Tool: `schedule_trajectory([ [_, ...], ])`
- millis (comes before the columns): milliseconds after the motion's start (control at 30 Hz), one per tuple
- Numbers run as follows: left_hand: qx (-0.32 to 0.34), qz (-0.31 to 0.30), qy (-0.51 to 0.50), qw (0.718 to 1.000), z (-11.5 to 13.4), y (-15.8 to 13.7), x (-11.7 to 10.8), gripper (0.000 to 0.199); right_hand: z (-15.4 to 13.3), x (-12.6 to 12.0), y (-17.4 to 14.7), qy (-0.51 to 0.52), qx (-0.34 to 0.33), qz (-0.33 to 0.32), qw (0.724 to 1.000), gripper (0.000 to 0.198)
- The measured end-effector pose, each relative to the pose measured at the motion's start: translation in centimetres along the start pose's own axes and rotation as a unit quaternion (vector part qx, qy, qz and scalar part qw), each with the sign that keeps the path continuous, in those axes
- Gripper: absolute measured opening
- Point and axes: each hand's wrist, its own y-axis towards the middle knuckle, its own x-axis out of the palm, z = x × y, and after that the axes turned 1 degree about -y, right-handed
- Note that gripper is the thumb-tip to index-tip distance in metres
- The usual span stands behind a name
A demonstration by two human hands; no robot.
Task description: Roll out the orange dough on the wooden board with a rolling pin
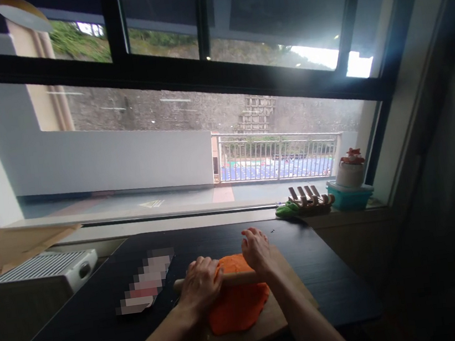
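Pin [239, 278] observed lying across the dough [241, 309] on the board [293, 280], long axis running side to side, its exposed end pointing toward the board's left, the other end hidden at the right hand. Left hand [201, 283] lies palm-down over the pin, grip not determinable; right hand [258, 251] appears to bear by its heel, fingers lifted and loosely parted. Equal palm pressure is advised for even thickness.

This is indoors, exact kind of place unclear: a table [98, 338] stands beside a window [165, 78] facing railings [280, 158]
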Motion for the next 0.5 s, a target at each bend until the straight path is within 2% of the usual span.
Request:
schedule_trajectory([
  [133, -0.001, 0.047, 0.011, 0.999, 0.1, -1.3, 0.6, 0.032, -0.1, 1.8, 0.1, -0.007, 0.025, -0.032, 0.999, 0.037],
  [267, 0.002, 0.069, 0.020, 0.997, 0.8, -2.8, 0.5, 0.032, 0.5, 1.8, -1.8, -0.011, 0.015, -0.063, 0.998, 0.039],
  [400, 0.018, 0.053, 0.007, 0.998, 1.3, -4.2, -0.2, 0.033, 0.7, 0.9, -4.4, -0.023, 0.003, -0.072, 0.997, 0.040],
  [500, 0.018, 0.031, -0.003, 0.999, 1.4, -4.5, -0.5, 0.032, 0.6, 0.6, -5.0, -0.037, 0.004, -0.076, 0.996, 0.041],
])
